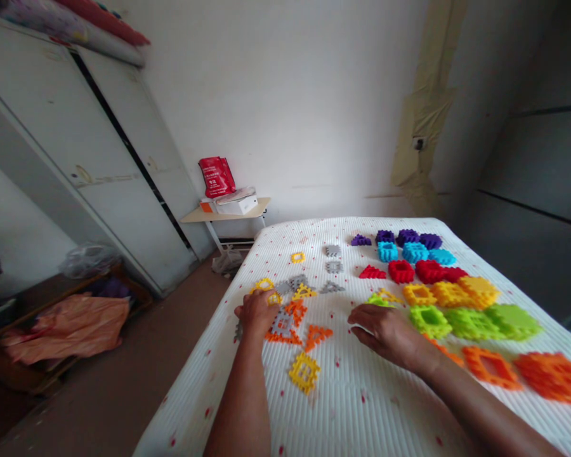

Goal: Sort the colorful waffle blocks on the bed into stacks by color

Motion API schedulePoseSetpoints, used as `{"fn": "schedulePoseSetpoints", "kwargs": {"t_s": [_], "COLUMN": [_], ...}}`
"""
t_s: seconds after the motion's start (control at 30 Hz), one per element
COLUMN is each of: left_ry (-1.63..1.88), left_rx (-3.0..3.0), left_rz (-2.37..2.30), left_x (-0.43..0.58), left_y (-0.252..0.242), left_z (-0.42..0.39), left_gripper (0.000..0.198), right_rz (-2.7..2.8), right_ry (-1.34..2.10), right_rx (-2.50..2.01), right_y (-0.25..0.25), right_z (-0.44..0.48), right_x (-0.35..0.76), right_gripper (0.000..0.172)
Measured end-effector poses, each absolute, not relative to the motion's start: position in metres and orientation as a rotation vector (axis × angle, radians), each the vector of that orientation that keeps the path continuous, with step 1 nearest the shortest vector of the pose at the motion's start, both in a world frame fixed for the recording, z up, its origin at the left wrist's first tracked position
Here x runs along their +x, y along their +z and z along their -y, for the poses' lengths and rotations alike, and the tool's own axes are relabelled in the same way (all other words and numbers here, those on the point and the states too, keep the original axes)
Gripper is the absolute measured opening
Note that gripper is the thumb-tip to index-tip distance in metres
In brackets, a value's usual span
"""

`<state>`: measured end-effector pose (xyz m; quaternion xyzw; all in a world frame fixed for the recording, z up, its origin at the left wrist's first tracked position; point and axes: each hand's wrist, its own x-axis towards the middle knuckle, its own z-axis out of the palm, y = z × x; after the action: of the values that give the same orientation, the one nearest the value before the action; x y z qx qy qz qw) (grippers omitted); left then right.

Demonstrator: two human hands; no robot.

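My left hand [255,313] rests on a loose heap of flat plastic interlocking pieces [290,311] in orange, grey and yellow on the white bed cover [361,406]; its fingers are curled over the pieces. My right hand [383,327] lies flat on the cover with fingers stretched out, next to a lime green piece [378,299]. A yellow square piece [304,371] lies nearer to me. To the right, pieces are sorted in colour rows: purple [406,238], blue [413,252], red [416,271], yellow [450,293], green [476,321] and orange [523,371].
The bed's left edge drops to a brown floor [137,374]. A small side table [226,212] with a red bag [216,176] and a white box stands at the wall. A white wardrobe [76,158] fills the left. Orange cloth [71,324] lies on a low shelf.
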<state>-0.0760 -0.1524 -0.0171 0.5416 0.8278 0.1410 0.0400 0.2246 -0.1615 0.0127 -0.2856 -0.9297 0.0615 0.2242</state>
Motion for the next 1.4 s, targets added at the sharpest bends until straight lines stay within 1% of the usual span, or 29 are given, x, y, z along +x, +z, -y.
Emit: {"fn": "schedulePoseSetpoints", "kwargs": {"t_s": [0.3, 0.5, 0.67, 0.83, 1.13, 1.23, 1.33, 1.4], "left_ry": [0.490, 0.460, 0.477, 0.523, 0.858, 1.216, 1.647, 1.770], "left_rx": [1.581, 1.644, 1.616, 1.499, 1.385, 1.301, 1.026, 0.822], "left_rz": [-2.657, -2.656, -2.605, -2.745, -2.803, -2.592, -2.029, -1.611], "left_x": [-0.065, -0.059, -0.063, -0.072, -0.082, -0.086, -0.078, -0.065], "left_y": [-0.023, -0.021, -0.015, -0.016, -0.016, -0.021, -0.025, -0.025], "left_z": [0.146, 0.144, 0.146, 0.148, 0.151, 0.148, 0.147, 0.148], "left_gripper": [0.047, 0.041, 0.042, 0.040, 0.029, 0.026, 0.024, 0.029], "right_rz": [2.651, 2.653, 2.682, 2.734, 2.749, 2.755, 2.697, 2.597], "right_ry": [0.148, 0.108, 0.071, 0.026, -0.055, -0.054, -0.007, 0.047], "right_rx": [-0.778, -0.753, -0.709, -0.700, -0.681, -0.683, -0.681, -0.675], "right_y": [0.007, 0.004, 0.003, -0.001, -0.004, -0.004, -0.003, -0.003], "right_z": [0.164, 0.167, 0.172, 0.173, 0.173, 0.173, 0.173, 0.174], "right_x": [0.217, 0.213, 0.207, 0.200, 0.199, 0.199, 0.198, 0.198], "right_gripper": [0.021, 0.019, 0.016, 0.013, 0.013, 0.014, 0.012, 0.011]}}
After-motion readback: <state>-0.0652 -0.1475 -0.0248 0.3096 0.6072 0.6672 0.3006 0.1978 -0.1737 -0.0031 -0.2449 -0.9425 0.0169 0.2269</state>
